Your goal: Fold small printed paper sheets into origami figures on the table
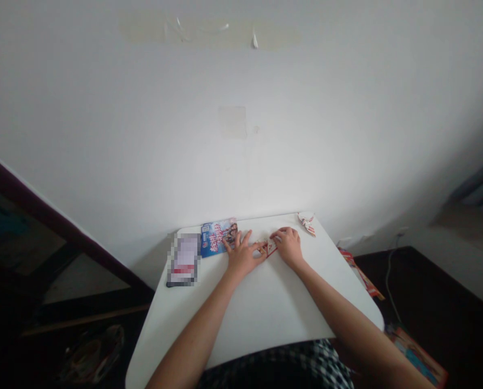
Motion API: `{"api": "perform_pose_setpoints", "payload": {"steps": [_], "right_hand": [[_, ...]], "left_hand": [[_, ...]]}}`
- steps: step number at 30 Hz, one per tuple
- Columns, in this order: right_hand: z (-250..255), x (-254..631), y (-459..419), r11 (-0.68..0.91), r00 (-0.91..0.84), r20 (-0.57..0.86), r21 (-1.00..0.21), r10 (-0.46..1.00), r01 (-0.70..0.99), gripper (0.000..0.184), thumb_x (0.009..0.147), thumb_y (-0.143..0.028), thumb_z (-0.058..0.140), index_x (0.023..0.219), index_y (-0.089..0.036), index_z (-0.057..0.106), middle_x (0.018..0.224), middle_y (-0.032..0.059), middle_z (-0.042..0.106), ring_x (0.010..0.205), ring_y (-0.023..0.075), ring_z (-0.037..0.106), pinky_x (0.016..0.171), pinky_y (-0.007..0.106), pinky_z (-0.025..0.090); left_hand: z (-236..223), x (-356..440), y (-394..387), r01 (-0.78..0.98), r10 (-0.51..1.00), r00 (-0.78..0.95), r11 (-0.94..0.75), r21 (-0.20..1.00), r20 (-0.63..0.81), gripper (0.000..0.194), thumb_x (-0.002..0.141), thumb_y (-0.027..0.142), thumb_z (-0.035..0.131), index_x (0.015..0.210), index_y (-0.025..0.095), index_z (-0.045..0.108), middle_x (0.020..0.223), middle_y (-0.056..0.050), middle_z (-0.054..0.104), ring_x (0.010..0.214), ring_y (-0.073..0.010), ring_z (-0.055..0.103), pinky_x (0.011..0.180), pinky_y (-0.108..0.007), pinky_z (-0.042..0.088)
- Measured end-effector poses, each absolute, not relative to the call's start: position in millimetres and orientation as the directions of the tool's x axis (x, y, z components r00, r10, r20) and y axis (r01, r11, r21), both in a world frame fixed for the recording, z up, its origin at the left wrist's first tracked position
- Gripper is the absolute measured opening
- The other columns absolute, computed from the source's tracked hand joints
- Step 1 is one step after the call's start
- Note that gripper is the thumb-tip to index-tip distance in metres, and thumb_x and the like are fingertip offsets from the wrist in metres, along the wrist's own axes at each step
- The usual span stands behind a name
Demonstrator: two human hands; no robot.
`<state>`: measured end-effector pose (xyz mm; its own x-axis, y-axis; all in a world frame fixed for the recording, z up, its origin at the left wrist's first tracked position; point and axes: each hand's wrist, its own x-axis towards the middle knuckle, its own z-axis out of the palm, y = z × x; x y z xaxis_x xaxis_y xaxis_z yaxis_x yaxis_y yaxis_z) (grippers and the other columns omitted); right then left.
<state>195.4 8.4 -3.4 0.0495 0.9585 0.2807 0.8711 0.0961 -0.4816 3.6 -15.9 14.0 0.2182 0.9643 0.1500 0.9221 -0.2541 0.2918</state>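
White surface [257, 319] against a pale wall [144, 108], tape marks [211, 29] high up; cord [388, 281] trailing over dark floor, right. Small patterned paper [271, 247] mid-surface, between the hands, partly covered by fingers. Right hand [290, 247]: fingers pinching its upper edge. Left hand [241, 259]: fingers spread, thumb and index at the paper; gripping or pressing, cannot tell. It overlaps a blue printed sheet [209, 241]. Phone [186, 256] screen pixelated. Rounded thing [93, 354] lower left, perhaps a bag; contents too dim.
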Motion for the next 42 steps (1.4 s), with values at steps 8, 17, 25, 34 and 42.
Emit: {"api": "perform_pose_setpoints", "payload": {"steps": [8, 17, 25, 34, 42], "right_hand": [[-3.4, 203.1, 4.9, 0.184, -0.045, 0.306, -0.444, 0.951, 0.877, 0.022, 0.096, -0.035, 0.063, 0.113, -0.032, 0.077, 0.128, 0.0083, 0.058, 0.125, 0.0274, 0.048, 0.111, 0.044, 0.037], [1.0, 202.7, 1.3, 0.208, -0.088, 0.313, -0.373, 0.946, 0.904, 0.024, 0.096, -0.036, 0.064, 0.116, -0.032, 0.075, 0.131, 0.0085, 0.059, 0.132, 0.0297, 0.043, 0.112, 0.046, 0.036], [1.6, 202.6, -1.3, 0.218, -0.111, 0.306, -0.342, 0.945, 0.914, 0.029, 0.092, -0.038, 0.069, 0.12, -0.034, 0.073, 0.135, 0.0078, 0.058, 0.135, 0.0301, 0.042, 0.114, 0.048, 0.035], [2.3, 203.6, -3.9, 0.253, -0.153, 0.302, -0.326, 0.941, 0.911, 0.034, 0.092, -0.046, 0.068, 0.123, -0.032, 0.07, 0.137, 0.0096, 0.056, 0.136, 0.0297, 0.043, 0.116, 0.05, 0.032], [3.0, 204.6, -5.5, 0.266, -0.168, 0.301, -0.324, 0.939, 0.908, 0.039, 0.089, -0.048, 0.071, 0.124, -0.031, 0.069, 0.138, 0.01, 0.056, 0.135, 0.029, 0.045, 0.117, 0.051, 0.032]], "left_hand": [[16.0, 3.4, -16.6, 0.916, 0.965, 0.228, -0.259, 0.307, 0.132, 0.043, 0.088, 0.067, 0.061, 0.129, 0.057, 0.066, 0.168, 0.002, 0.036, 0.157, -0.0422, 0.019, 0.115, -0.084, -0.003], [15.1, 3.1, -15.4, 0.916, 0.965, 0.232, -0.26, 0.306, 0.123, 0.041, 0.089, 0.068, 0.058, 0.128, 0.059, 0.066, 0.169, 0.004, 0.035, 0.157, -0.0437, 0.02, 0.114, -0.085, -0.002], [15.7, 3.3, -16.2, 0.916, 0.965, 0.228, -0.258, 0.309, 0.13, 0.04, 0.089, 0.067, 0.059, 0.127, 0.056, 0.068, 0.169, 0.005, 0.035, 0.156, -0.0437, 0.02, 0.116, -0.083, -0.002], [16.8, 3.3, -17.1, 0.918, 0.966, 0.227, -0.255, 0.303, 0.124, 0.041, 0.09, 0.068, 0.057, 0.128, 0.057, 0.067, 0.169, 0.004, 0.034, 0.157, -0.0429, 0.02, 0.115, -0.084, -0.001], [18.4, 0.5, -15.2, 0.916, 0.965, 0.244, -0.26, 0.304, 0.091, 0.038, 0.094, 0.063, 0.054, 0.13, 0.059, 0.064, 0.171, 0.005, 0.03, 0.158, -0.0434, 0.016, 0.115, -0.084, -0.003]]}}
